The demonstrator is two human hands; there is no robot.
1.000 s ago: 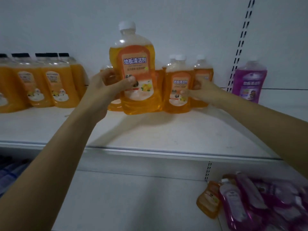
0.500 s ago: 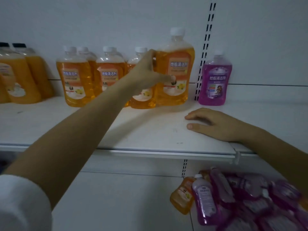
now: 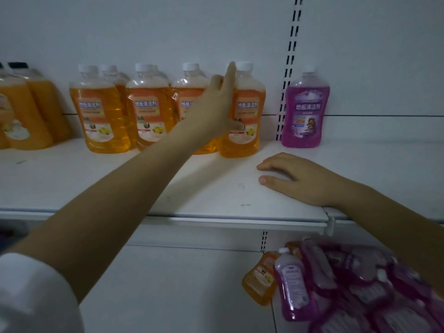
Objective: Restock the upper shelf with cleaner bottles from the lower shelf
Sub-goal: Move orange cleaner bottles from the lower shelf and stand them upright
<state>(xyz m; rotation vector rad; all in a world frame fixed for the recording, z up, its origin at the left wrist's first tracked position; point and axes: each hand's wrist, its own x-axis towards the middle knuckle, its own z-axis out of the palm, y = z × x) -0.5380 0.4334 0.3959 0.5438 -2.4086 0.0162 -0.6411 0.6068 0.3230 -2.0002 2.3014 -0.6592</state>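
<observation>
Fingers (image 3: 230,76) of the left hand (image 3: 213,114) are mostly hidden behind its back; one is seen straight beside the orange cleaner bottle (image 3: 248,111), the thumb laid on its label. That bottle, white-capped, is stood upright toward the back edge of the upper shelf (image 3: 96,188). The right hand (image 3: 300,179) is laid palm down near the front edge, fingers loosely bent. Purple bottles (image 3: 360,284) below are blurred and cut off.

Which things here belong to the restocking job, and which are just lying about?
Job: left hand, touching the rightmost orange bottle; orange row; purple bottle; lower-shelf heap; upper shelf.
Lying about: black-capped bottles, far left; right hand, resting on the shelf.
</observation>
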